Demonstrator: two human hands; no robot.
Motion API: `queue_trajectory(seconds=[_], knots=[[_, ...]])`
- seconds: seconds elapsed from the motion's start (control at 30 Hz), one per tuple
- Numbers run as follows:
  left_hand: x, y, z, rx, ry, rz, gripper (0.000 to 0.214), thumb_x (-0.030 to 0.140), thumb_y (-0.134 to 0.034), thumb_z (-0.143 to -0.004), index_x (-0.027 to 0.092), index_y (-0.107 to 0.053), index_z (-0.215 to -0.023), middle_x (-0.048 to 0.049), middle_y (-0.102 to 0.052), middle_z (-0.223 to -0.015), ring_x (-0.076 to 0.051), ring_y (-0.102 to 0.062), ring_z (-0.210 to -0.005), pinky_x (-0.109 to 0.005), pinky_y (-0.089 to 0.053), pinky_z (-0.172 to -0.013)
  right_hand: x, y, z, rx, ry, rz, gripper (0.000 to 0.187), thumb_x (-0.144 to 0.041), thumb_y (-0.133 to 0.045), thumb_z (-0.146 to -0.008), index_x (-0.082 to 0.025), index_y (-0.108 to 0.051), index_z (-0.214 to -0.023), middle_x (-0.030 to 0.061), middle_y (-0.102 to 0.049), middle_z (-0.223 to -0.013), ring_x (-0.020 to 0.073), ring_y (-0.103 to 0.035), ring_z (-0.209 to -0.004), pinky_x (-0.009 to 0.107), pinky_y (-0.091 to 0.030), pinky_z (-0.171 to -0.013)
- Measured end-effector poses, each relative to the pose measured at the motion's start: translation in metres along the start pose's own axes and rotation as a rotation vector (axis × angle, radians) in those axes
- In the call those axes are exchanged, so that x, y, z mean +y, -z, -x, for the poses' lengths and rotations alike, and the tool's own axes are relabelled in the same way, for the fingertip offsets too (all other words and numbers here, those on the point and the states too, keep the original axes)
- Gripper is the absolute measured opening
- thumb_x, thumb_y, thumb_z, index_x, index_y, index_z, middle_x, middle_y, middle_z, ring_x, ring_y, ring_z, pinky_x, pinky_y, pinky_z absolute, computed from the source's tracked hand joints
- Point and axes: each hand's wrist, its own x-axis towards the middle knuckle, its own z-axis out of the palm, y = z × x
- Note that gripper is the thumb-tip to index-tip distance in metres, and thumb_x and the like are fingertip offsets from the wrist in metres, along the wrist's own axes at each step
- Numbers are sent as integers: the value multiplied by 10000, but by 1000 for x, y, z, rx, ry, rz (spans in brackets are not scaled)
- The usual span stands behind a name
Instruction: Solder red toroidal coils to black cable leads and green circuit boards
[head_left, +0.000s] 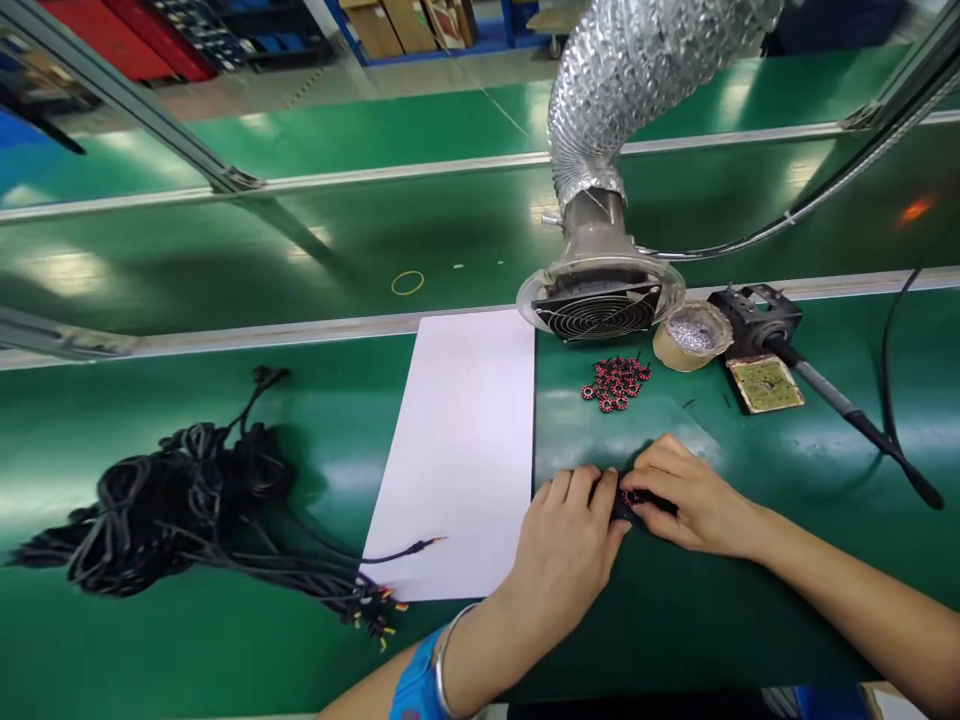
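Toward the near edge of the table [697,625], the left hand [568,535] gripped a dark piece [621,510] while the right hand [690,497] pinched a red-and-black ring [632,497] beside it. Doing this well, I judged, called for steadiness and a light pinch.

Silver duct [630,85] above fan hood [600,303]; yellow band [407,293] to left; cardboard boxes [375,28] far behind.

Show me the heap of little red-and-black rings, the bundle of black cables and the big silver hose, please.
Heap of rings [616,380]: head view, middle of the heap.
Black cables [191,495]: head view, coiled part of the bundle.
Silver hose [626,75]: head view, crinkled side.
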Motion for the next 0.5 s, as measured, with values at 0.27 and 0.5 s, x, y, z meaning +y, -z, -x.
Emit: queue_trajectory(seconds=[0.27,0.5], knots=[[-2,0,0,38,-23,8,380,363,-562,-917,177,-534,-1247,-104,-584,-1098,-282,-563,-959,-455,-520,-831,-3,3,-1,-38,-72,-26,191,-217,-555,-881,-192,-609,-1062,52,-608,-915,176,-518,-872,336,-448,-803],[-7,19,-11,78,43,258,185,337,-559,-882,190,-616,-979,-32,-665,-918,-196,-624,-826,-328,-508,-764,-5,2,5,175,-129,-15,122,-219,-602,-785,-200,-545,-890,44,-586,-835,194,-521,-817,337,-440,-751]])
